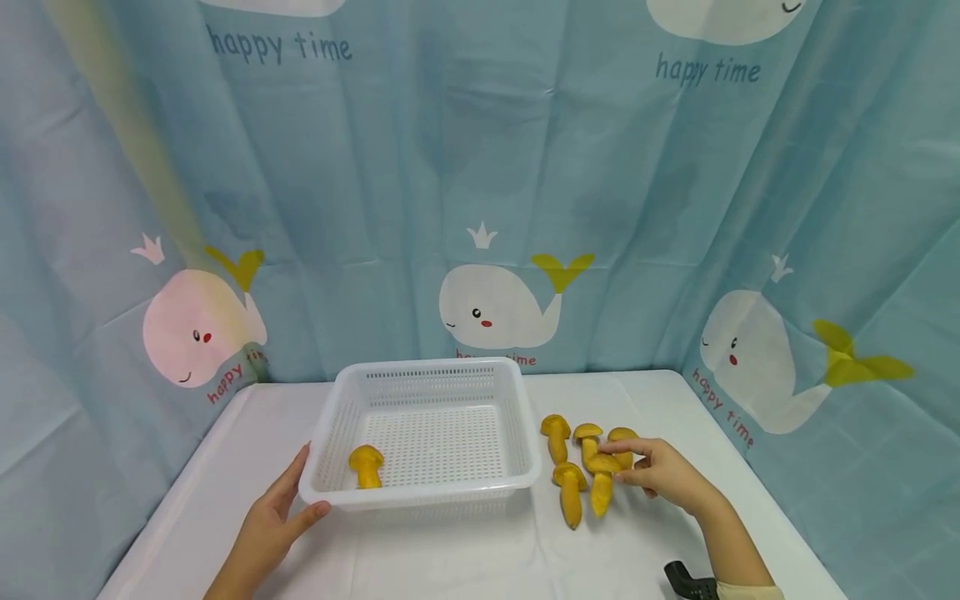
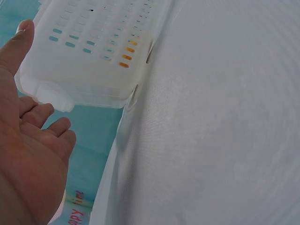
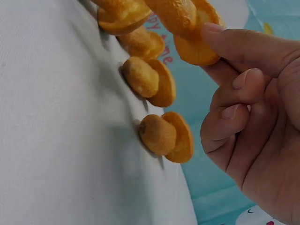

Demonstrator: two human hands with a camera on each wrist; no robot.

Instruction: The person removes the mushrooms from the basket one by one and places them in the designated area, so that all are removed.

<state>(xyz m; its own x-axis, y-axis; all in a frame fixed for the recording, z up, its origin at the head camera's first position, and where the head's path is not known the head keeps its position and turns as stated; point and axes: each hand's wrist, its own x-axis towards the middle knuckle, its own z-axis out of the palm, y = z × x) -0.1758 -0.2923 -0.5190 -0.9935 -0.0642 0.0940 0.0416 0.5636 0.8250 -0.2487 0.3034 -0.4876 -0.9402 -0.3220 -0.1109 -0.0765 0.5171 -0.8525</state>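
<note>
A white perforated plastic basket stands on the table, with one yellow mushroom inside near its front left corner. My left hand holds that corner, its thumb at the near rim and its fingers along the left side. To the right of the basket, my right hand pinches a yellow mushroom by its cap between thumb and fingers. In the right wrist view the pinched mushroom appears at the top, with the other fingers curled into the palm. Several more mushrooms lie beside and behind it.
The table has a white cover. Blue curtains printed with whales enclose its back and sides. A black device sits by the right wrist, next to a pale sleeve.
</note>
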